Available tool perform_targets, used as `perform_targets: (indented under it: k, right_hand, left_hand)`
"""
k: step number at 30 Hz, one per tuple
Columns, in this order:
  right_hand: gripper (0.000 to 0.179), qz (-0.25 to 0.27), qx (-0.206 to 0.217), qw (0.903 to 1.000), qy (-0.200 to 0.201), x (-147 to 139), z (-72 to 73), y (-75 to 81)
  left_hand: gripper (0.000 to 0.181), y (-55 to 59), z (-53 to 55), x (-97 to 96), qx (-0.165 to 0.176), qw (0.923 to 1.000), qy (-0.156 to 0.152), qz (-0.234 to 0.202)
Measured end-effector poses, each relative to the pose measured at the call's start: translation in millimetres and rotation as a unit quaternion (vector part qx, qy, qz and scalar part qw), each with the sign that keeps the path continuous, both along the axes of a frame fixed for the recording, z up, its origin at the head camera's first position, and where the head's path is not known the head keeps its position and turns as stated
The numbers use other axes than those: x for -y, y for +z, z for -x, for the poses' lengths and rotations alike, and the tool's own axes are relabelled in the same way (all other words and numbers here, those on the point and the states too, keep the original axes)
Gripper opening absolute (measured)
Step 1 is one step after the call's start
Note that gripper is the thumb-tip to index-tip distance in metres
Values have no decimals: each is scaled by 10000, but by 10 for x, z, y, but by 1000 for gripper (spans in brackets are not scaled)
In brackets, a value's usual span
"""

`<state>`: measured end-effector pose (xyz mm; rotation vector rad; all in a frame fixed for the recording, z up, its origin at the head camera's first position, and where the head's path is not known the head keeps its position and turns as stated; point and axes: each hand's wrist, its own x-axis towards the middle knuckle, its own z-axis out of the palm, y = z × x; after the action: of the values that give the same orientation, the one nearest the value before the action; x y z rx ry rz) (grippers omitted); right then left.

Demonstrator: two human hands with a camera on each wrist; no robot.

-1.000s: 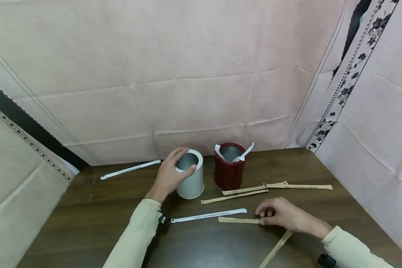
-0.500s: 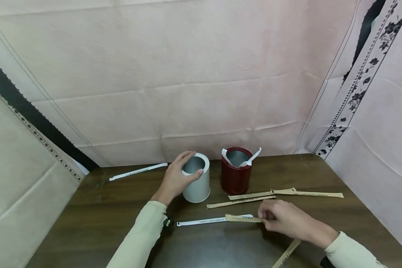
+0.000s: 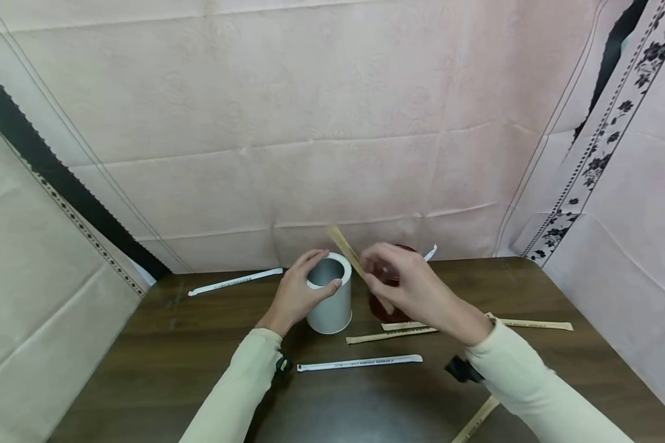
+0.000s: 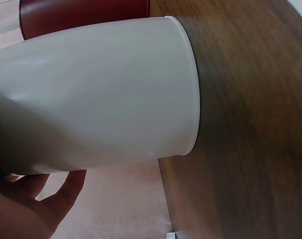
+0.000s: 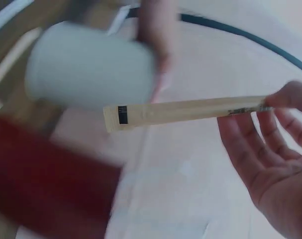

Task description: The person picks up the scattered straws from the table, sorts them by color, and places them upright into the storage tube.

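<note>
Carefully, the right hand [image 3: 415,284] pinches a slim tan packet [image 5: 183,112] between thumb and fingers, holding it aslant near a grey can [image 3: 329,314] whose rim the left hand [image 3: 300,288] grips, with a red can [image 5: 51,184] alongside. Light and likely easily creased, the packet should suit a gentle pinch away from its ends. Fingers hide part of it; the right wrist view blurs both cans.

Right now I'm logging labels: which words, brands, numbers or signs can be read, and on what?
No text is legible.
Tan packet in the right hand: blurred print and dark block, unreadable.
Front white packet: print, too small.
Back-left white packet: print, too small.
Other tan packets: print, too small.
Grey can, red can: no print visible.
</note>
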<state>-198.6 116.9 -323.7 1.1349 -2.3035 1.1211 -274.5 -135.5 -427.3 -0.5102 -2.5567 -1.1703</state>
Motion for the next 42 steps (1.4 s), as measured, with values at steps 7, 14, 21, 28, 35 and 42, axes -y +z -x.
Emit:
perform_targets:
  k: [7,14,21,28,35,42]
  right_hand:
    - [19,758,-262,9967,-107,468,336,122]
    - [23,38,75,9996,-259,693,716,-232]
    - [23,-1546,35,9856,-689,785,782,-447]
    - [23,-2153,-1198,9639,-1013,712,522,-309]
    - [8,-1341,-174,9903,331,-69,133,-230]
    - [11,-1236,1704,9776,22,-1405,280,-659]
  left_hand:
    - [76,-52,58,-85,111,9999,-89,19]
    - [69,-72,40,-92,120,9999,-42,7]
    - [64,-59,41,-56,38,10000,17,-34]
    - [67,-13,23,-16,-177,9998,-38,50]
    - [70,28,34,-11,-510,9983,-279,-74]
    - [71,-13,22,-3,-364,9985,-258,-330]
